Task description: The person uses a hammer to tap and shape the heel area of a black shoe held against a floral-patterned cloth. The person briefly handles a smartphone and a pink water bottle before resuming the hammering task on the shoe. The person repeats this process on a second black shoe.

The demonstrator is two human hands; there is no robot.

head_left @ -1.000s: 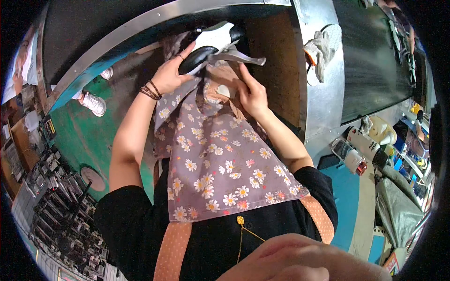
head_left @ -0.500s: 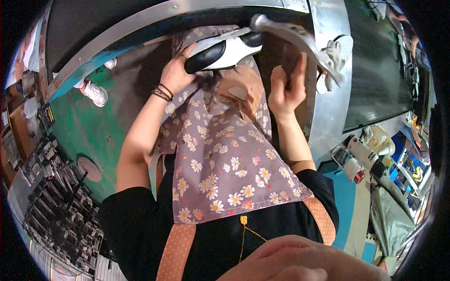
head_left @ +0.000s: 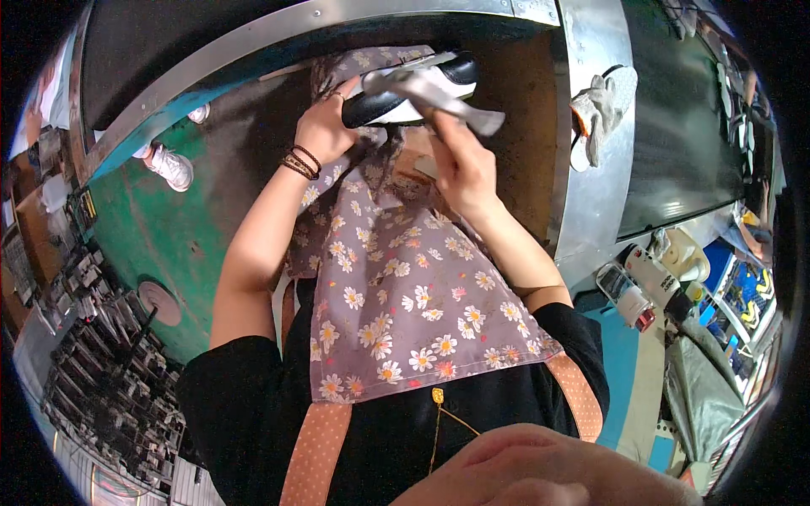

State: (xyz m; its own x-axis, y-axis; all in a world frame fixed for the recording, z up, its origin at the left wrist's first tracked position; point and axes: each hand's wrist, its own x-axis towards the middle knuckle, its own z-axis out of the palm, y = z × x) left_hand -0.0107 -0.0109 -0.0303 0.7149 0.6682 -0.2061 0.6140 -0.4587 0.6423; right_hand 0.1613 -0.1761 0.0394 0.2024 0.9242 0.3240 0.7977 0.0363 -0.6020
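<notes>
My left hand (head_left: 325, 131) grips a black and white shoe (head_left: 413, 88), sole side toward me, over a floral apron (head_left: 405, 295) on my lap. My right hand (head_left: 462, 164) holds a grey cloth (head_left: 434, 93) pressed across the shoe. The cloth's loose end sticks out to the right of the shoe. Several dark bracelets sit on my left wrist.
A metal-edged workbench (head_left: 591, 169) runs at the right, with a pair of work gloves (head_left: 599, 110) on its rim. White bottles (head_left: 650, 278) stand lower right. A rack of dark parts (head_left: 110, 379) fills the lower left. Another person's white sneaker (head_left: 169, 164) rests on the green floor.
My right hand came back from the raised position onto the shoe, drawing the grey cloth down across it. The shoe stayed in my left hand.
</notes>
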